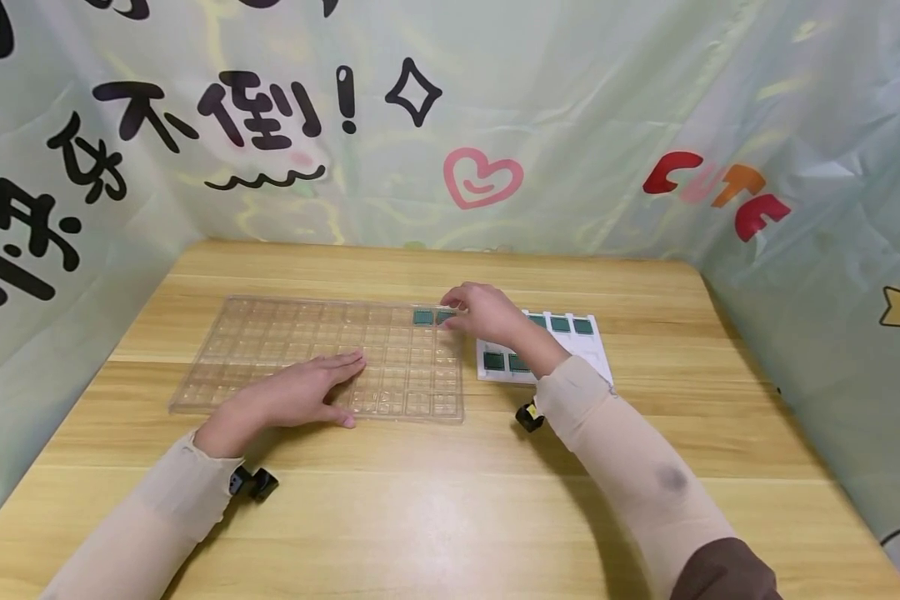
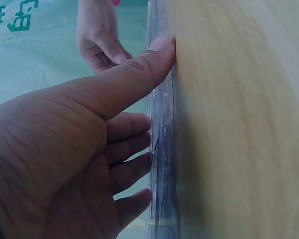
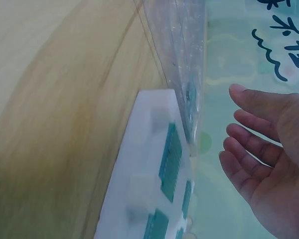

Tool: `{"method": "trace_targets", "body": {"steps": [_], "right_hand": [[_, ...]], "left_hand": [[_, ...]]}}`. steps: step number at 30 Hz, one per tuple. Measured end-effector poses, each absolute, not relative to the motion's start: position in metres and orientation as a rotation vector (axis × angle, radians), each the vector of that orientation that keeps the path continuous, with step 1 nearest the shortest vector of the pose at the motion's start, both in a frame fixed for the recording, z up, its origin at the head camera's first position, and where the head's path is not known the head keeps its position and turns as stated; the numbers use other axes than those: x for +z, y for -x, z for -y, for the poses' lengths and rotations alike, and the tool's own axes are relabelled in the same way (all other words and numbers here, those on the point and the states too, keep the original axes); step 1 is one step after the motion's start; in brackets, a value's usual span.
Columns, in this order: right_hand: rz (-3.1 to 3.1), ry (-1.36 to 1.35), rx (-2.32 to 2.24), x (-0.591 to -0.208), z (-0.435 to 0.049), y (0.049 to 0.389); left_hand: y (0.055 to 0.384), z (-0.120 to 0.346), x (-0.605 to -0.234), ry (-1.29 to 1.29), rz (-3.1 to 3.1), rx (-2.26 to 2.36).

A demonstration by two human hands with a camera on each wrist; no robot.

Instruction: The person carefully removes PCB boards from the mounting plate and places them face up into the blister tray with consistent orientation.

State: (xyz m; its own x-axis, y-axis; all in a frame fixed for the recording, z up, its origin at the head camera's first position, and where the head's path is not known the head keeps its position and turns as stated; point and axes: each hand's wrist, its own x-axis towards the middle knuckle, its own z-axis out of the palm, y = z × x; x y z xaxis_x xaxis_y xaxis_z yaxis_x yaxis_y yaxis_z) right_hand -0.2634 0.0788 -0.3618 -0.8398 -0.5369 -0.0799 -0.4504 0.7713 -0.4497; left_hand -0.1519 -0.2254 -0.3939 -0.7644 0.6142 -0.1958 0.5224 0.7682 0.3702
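A clear plastic tray point(image 1: 397, 367) with a grid of small compartments lies on the table. My left hand point(image 1: 300, 392) rests on it, fingers spread over the compartments; in the left wrist view the thumb point(image 2: 139, 67) lies along its front edge. Two green chips, one at the left point(image 1: 423, 317) and one partly hidden chip point(image 1: 444, 317), sit in the far row at the right end. Over that far right corner is my right hand point(image 1: 487, 315). The right wrist view shows its thumb and fingers point(image 3: 259, 144) loosely bent and apart, with nothing visible between them.
Right of the clear tray stands a white holder point(image 1: 581, 346), partly covered by the right forearm. Several green chips point(image 1: 493, 362) sit in it along its far and near sides. A printed cloth point(image 1: 570, 100) hangs behind and beside the wooden table point(image 1: 435, 508).
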Motion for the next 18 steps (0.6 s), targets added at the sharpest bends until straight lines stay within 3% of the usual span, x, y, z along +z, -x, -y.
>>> {"method": "trace_targets", "body": {"steps": [18], "right_hand": [[-2.779,0.748,-0.688,-0.36,-0.12,0.243]], "left_hand": [[0.151,0.225,-0.393,-0.873,-2.664,0.414]]}}
